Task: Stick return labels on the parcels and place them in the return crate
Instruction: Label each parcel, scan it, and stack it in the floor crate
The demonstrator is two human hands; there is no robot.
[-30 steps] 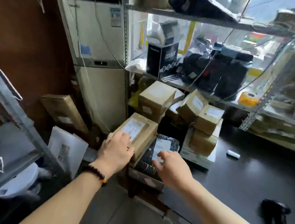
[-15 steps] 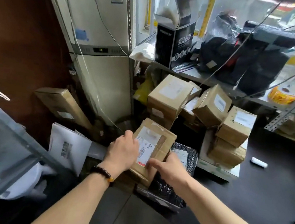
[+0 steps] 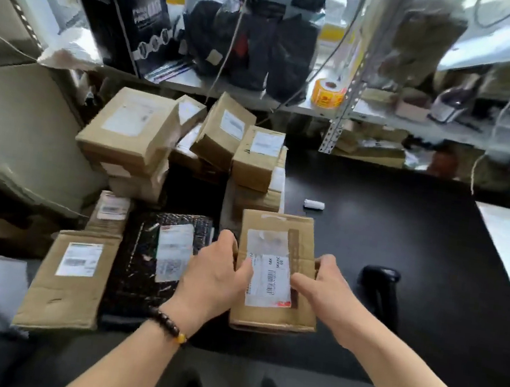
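- Box [image 3: 283, 229] is in both hands at the near left corner of the bench [image 3: 401, 243]; resting or just lifted, I can't tell.
- Left hand [image 3: 212, 279] wraps the box's left edge, with the thumb laid across onto the label [image 3: 268, 280].
- Right hand [image 3: 321, 285] clamps the right edge, fingers curled over the side and thumb reaching in toward the label.
- It's plain taped cardboard with square corners. I'd call it stiff and fairly light, given the easy two-sided hold. The card should give good purchase; the glossy label less so.
- Best hold is the two long side edges, as here, which leaves the top face free for a sticker.
- To the left are a black mailer [image 3: 155, 261] and a pile [image 3: 132, 133] of labelled parcels. The mailer looks soft and would likely sag if taken by one end.
- No crate that I can pick out.
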